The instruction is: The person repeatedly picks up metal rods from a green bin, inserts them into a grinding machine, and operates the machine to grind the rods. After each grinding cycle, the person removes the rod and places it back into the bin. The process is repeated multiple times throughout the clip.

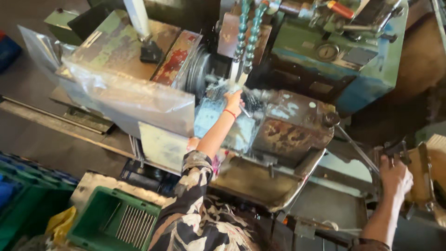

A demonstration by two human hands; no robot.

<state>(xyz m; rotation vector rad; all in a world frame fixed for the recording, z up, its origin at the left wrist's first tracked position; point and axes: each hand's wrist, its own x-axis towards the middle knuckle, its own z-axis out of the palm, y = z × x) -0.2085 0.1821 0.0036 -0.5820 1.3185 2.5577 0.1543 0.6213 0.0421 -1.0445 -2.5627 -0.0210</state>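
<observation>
My left hand [233, 101] is stretched forward into the work zone of the lathe [297, 121], fingers pinched together on a small metal workpiece [245, 111] right under the coolant hoses [247, 32]. That workpiece sits just in front of the chuck [199, 69], in the middle of the machine; its outline is blurred by coolant spray [222, 87], so I can't tell its exact shape. A red band [229, 113] circles that wrist. My camouflage sleeve [195, 204] runs back down toward the bottom of the view.

My right hand [396, 177] is well apart, far right, closed around a dark lever handle [398, 149] on the machine's side. A thin metal rod [357, 149] slants from a dark round knob [331, 119] down toward that hand.

Below the work zone, a worn rusty chip tray [260, 186] juts out toward me. Left of the chuck stands the headstock [134, 51], paint flaking green and red, with a clear plastic sheet [116, 90] draped over its front. Upper right sits a green-blue machine body [367, 60] with a round gauge [327, 52].

Bottom left, a green plastic crate [100, 218] with a slotted metal grate [134, 225] inside. Yellow material [58, 223] lies just beside it; more crates in green and blue [18, 195] sit at the left edge.
</observation>
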